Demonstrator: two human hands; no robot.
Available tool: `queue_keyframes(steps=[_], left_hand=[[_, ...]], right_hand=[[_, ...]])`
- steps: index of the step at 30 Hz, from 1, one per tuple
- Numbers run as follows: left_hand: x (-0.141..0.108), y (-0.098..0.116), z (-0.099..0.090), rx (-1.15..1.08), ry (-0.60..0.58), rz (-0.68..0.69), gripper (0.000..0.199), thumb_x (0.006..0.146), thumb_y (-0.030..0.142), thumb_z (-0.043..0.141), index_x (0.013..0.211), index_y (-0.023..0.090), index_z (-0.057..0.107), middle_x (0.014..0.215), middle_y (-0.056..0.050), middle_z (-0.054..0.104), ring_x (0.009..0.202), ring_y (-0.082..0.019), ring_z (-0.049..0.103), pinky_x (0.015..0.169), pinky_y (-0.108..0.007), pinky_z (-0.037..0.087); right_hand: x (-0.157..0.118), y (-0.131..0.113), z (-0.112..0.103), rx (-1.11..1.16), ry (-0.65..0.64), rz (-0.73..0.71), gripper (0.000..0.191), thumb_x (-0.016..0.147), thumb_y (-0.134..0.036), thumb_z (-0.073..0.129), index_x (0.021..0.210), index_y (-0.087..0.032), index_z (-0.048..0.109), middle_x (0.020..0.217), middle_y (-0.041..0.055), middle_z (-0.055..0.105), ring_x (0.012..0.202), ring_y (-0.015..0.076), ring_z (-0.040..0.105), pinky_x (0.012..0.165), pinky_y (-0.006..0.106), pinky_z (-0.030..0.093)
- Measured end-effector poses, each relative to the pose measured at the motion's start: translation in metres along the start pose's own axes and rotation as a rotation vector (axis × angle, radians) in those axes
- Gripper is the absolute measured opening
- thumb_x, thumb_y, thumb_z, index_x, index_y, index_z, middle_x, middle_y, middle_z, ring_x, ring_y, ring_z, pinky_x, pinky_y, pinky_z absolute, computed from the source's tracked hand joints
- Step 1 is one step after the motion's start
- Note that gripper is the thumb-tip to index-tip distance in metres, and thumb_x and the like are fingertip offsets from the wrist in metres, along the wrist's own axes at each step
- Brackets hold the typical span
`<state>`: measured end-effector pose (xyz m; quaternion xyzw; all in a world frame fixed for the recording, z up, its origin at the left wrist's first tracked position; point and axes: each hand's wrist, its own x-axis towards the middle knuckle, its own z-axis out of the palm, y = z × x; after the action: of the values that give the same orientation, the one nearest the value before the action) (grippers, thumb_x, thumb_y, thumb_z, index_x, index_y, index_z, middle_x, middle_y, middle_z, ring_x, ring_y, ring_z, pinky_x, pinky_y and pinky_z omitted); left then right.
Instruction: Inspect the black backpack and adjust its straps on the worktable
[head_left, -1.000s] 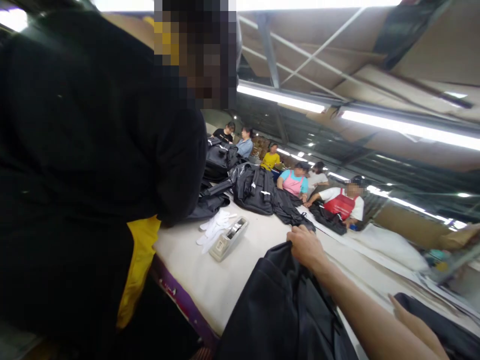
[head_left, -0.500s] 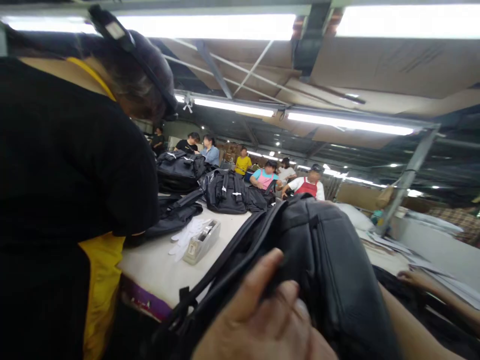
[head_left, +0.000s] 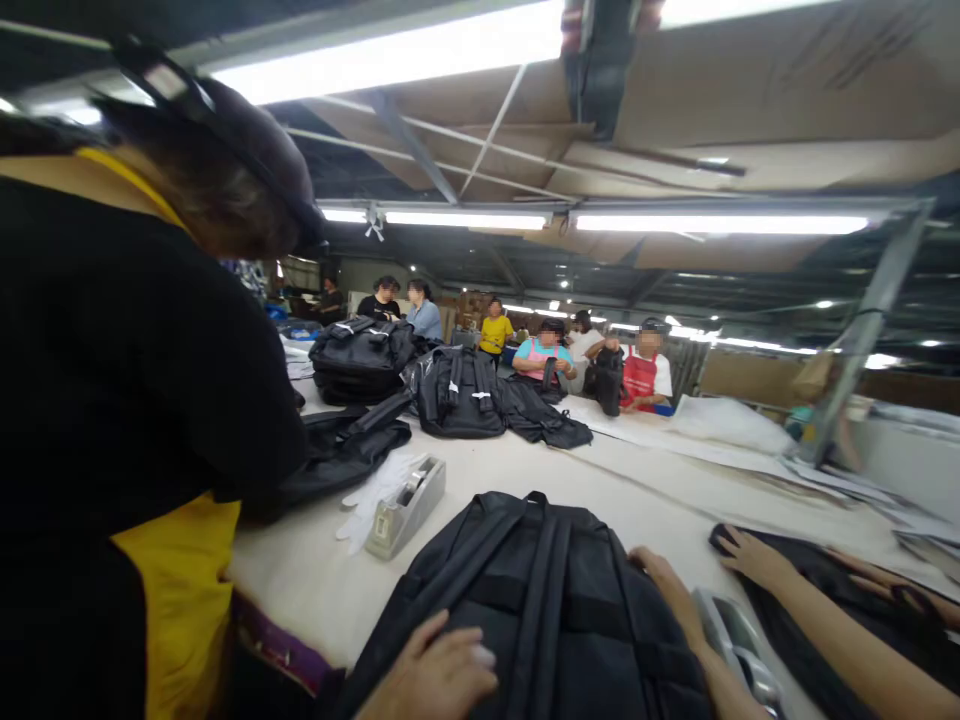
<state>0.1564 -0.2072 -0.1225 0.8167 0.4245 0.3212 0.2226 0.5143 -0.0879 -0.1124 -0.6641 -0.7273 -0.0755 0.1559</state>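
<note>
the black backpack (head_left: 585,555) lies on the pale worktop (head_left: 637,470) right in front of its handler, strap side up, with the top loop (head_left: 535,497) at the far end. one strap (head_left: 544,610) runs down the middle, another slants off to the left. the handler's left hand (head_left: 442,670) is over the lower left of the pack, back of the hand up, fingers a little apart; i can't tell how firmly it presses. the right hand (head_left: 667,590) is at the pack's right edge, fingers bent at the side, and from here i can't tell whether they grip it. just right of that arm sits a tape dispenser (head_left: 731,635), partly hidden by the wrist. further right, a co-worker's hands (head_left: 754,558) are on a flat black piece (head_left: 802,590). left of the pack, near but apart, stands a second dispenser (head_left: 409,515), with white gloves (head_left: 371,505) just beside it. beyond lie more black bags (head_left: 461,400). at the left a person in a black shirt (head_left: 135,380) and yellow apron (head_left: 187,590) leans over the worktop. across from us, someone in a red apron (head_left: 639,380) holds up a dark bag (head_left: 606,382).
</note>
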Motion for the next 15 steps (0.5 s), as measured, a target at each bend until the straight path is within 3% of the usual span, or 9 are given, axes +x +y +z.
queue_keyframes(steps=[3, 5, 7, 10, 11, 13, 15], left_hand=[[0.004, -0.046, -0.011, 0.252, 0.054, -0.145, 0.042, 0.073, 0.033, 0.056, 0.115, 0.025, 0.056, 0.126, -0.006, 0.053, 0.122, -0.027, 0.041, 0.107, -0.05, 0.021], [0.003, -0.072, -0.01, 0.378, 0.068, -0.27, 0.046, 0.075, 0.034, 0.053, 0.119, 0.023, 0.053, 0.129, -0.007, 0.05, 0.123, -0.026, 0.04, 0.106, -0.047, 0.026], [0.002, -0.092, -0.005, 0.432, 0.07, -0.351, 0.051, 0.076, 0.04, 0.051, 0.122, 0.019, 0.05, 0.132, -0.009, 0.047, 0.123, -0.026, 0.04, 0.106, -0.044, 0.029], [0.01, -0.108, 0.008, 0.427, 0.091, -0.4, 0.061, 0.076, 0.047, 0.048, 0.127, 0.015, 0.044, 0.135, -0.012, 0.042, 0.125, -0.027, 0.037, 0.105, -0.043, 0.031], [0.015, -0.111, 0.012, 0.415, 0.111, -0.416, 0.063, 0.076, 0.048, 0.046, 0.128, 0.013, 0.042, 0.136, -0.013, 0.04, 0.126, -0.027, 0.036, 0.105, -0.043, 0.031], [0.027, -0.116, 0.019, 0.381, 0.172, -0.459, 0.066, 0.077, 0.05, 0.045, 0.128, 0.009, 0.041, 0.136, -0.015, 0.04, 0.126, -0.028, 0.035, 0.105, -0.044, 0.03], [0.037, -0.122, 0.024, 0.319, 0.255, -0.506, 0.067, 0.077, 0.051, 0.043, 0.127, 0.005, 0.041, 0.134, -0.018, 0.042, 0.126, -0.029, 0.035, 0.106, -0.043, 0.029]], right_hand=[[0.024, 0.017, 0.021, 0.044, -0.151, 0.033, 0.017, 0.078, -0.016, 0.045, 0.085, -0.021, 0.06, 0.086, 0.0051, 0.063, 0.083, 0.0186, 0.059, 0.073, 0.028, 0.043], [0.045, 0.025, 0.017, 0.038, -0.213, 0.046, 0.013, 0.073, -0.015, 0.051, 0.08, -0.017, 0.061, 0.084, 0.0085, 0.065, 0.082, 0.0218, 0.06, 0.073, 0.031, 0.043], [0.064, 0.017, 0.0, 0.042, -0.222, 0.044, 0.016, 0.073, -0.015, 0.053, 0.086, -0.014, 0.062, 0.089, 0.011, 0.065, 0.086, 0.023, 0.06, 0.076, 0.032, 0.044], [0.065, -0.04, -0.043, 0.146, -0.142, -0.075, 0.026, 0.083, -0.027, 0.045, 0.105, -0.019, 0.056, 0.103, 0.0063, 0.062, 0.093, 0.0163, 0.058, 0.082, 0.027, 0.043], [0.056, -0.067, -0.058, 0.267, -0.033, -0.195, 0.026, 0.084, -0.028, 0.044, 0.106, -0.02, 0.056, 0.105, 0.0058, 0.062, 0.094, 0.0158, 0.057, 0.084, 0.027, 0.044], [0.026, -0.119, -0.086, 0.451, 0.113, -0.472, 0.027, 0.086, -0.028, 0.041, 0.109, -0.025, 0.055, 0.106, 0.0036, 0.061, 0.099, 0.016, 0.055, 0.087, 0.03, 0.044], [-0.015, -0.154, -0.102, 0.568, 0.189, -0.698, 0.029, 0.085, -0.031, 0.042, 0.111, -0.033, 0.054, 0.106, 0.0005, 0.061, 0.102, 0.0166, 0.054, 0.086, 0.032, 0.047]])
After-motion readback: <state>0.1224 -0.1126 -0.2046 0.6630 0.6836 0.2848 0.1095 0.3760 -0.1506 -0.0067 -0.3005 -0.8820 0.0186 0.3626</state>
